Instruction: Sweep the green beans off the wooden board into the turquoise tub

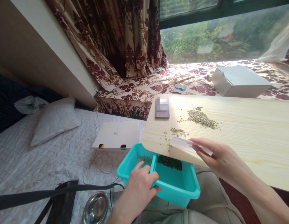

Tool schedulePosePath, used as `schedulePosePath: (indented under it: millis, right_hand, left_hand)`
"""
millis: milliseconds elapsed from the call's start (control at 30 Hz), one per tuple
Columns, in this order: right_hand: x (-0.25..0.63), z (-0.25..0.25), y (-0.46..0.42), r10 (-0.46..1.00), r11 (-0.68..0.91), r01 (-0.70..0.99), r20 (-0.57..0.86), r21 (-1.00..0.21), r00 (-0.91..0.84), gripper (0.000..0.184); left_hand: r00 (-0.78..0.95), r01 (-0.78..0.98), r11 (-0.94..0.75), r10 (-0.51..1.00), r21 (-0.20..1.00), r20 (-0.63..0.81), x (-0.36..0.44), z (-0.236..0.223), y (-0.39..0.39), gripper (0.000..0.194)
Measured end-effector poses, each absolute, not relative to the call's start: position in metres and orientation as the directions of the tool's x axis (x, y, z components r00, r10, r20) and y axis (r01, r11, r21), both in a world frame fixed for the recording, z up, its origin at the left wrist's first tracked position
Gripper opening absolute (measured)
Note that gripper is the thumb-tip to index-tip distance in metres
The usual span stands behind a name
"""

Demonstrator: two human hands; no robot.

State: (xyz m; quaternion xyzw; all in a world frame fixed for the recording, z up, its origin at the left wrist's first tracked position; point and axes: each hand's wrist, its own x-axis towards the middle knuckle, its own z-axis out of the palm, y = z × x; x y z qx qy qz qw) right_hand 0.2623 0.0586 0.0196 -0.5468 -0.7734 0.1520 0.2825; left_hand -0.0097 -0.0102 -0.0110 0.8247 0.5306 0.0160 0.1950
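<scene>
My left hand point(142, 179) is closed on the near rim and divider of a turquoise two-compartment bin point(175, 190), held below the table's edge. Dark green beans point(170, 162) lie in its right compartment; a pale layer with scattered beans is in the left one. Between the thumb and fingers of my right hand point(220, 155) is a thin white card point(181, 142), tilted on the tabletop by the edge above the bin. A small group of greenish beans point(178, 132) lies just beyond the card. Farther back is a larger pile of beans point(202, 119).
The pale wooden table point(249, 124) extends to the right. A small blurred box point(162, 108) stands at its left end. Behind it, a white box point(242, 81) and folded cloth point(179, 88) rest on the window seat. A metal bowl point(96, 207) and white panel point(117, 133) are on the bed.
</scene>
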Motion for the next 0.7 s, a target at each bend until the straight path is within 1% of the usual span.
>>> schedulePosePath:
  millis: [467,600,700]
  right_hand:
    - [0.25,0.021,0.061,0.918,0.397,0.703,0.255,-0.589,-0.305,0.028]
    - [0.247,0.024,0.058,0.912,0.407,0.675,0.231,-0.615,-0.34,0.028]
    - [0.243,0.025,0.06,0.919,0.393,0.679,0.232,-0.621,-0.319,0.029]
  left_hand:
    - [0.433,0.868,-0.365,0.888,0.335,-0.154,-0.017,-0.016,-0.012,0.02]
    - [0.43,0.868,-0.365,0.891,0.337,-0.143,-0.018,-0.018,-0.013,0.021]
    - [0.427,0.864,-0.362,0.895,0.349,-0.129,-0.02,-0.019,-0.014,0.021]
